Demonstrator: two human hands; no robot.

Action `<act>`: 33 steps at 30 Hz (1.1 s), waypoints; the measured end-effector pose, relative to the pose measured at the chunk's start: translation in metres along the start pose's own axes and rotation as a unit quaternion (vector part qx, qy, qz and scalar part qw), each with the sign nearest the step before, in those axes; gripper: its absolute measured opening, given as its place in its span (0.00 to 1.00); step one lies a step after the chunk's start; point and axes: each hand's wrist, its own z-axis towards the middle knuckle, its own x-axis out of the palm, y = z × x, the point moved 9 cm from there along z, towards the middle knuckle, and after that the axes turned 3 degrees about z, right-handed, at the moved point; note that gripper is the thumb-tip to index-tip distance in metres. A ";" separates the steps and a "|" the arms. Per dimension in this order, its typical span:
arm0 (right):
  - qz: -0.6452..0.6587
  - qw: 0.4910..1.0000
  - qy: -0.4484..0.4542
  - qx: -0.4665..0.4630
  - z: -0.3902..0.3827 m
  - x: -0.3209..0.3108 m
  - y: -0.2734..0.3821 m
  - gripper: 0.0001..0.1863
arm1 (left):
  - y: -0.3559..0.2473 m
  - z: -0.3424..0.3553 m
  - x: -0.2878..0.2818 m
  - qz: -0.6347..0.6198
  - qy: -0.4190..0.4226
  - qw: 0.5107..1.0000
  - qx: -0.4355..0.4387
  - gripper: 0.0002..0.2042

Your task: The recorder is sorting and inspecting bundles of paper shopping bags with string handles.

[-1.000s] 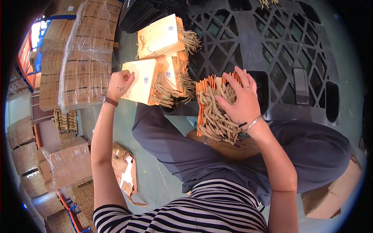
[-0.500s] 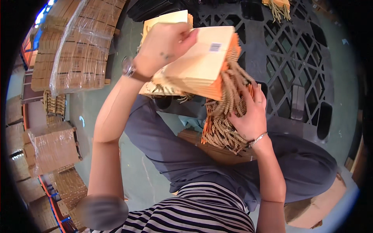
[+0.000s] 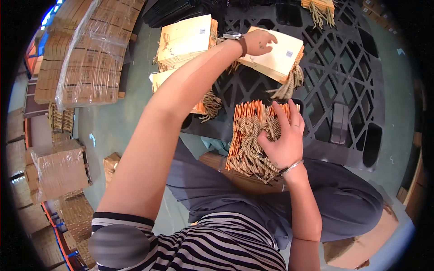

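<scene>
Warehouse or storage area, judging by the film-wrapped carton stack point(image 3: 90, 54) far left, smaller wrapped cartons point(image 3: 61, 167) nearer, orange-and-blue racking point(image 3: 55, 231) at left edge, black plastic pallet point(image 3: 373, 108) and smooth green floor point(image 3: 135, 90).

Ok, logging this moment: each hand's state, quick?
Left hand: at the right-hand pale stack; grip cannot be told.
Right hand: open, fingers spread against the rope-handled bundle.

Left hand point(image 3: 257, 44) at 1 o'clock, arm point(image 3: 183, 95) outstretched; right hand point(image 3: 285, 143) at 3, fingers point(image 3: 282, 116) spread.
</scene>
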 end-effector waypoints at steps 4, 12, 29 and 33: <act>-0.003 1.000 -0.016 0.009 0.000 -0.004 -0.012 0.34 | -0.003 -0.032 -0.028 -0.087 0.094 0.989 -0.074 0.12; -0.002 1.000 0.008 0.008 0.003 0.002 0.002 0.34 | 0.045 -0.253 -0.073 0.054 0.211 0.956 -0.197 0.04; -0.001 1.000 0.013 -0.003 0.001 0.008 -0.002 0.34 | 0.061 -0.290 -0.031 0.065 0.202 0.956 -0.201 0.04; 0.001 1.000 0.009 -0.001 0.001 0.007 -0.002 0.34 | 0.055 -0.285 -0.032 0.109 0.208 0.961 -0.146 0.05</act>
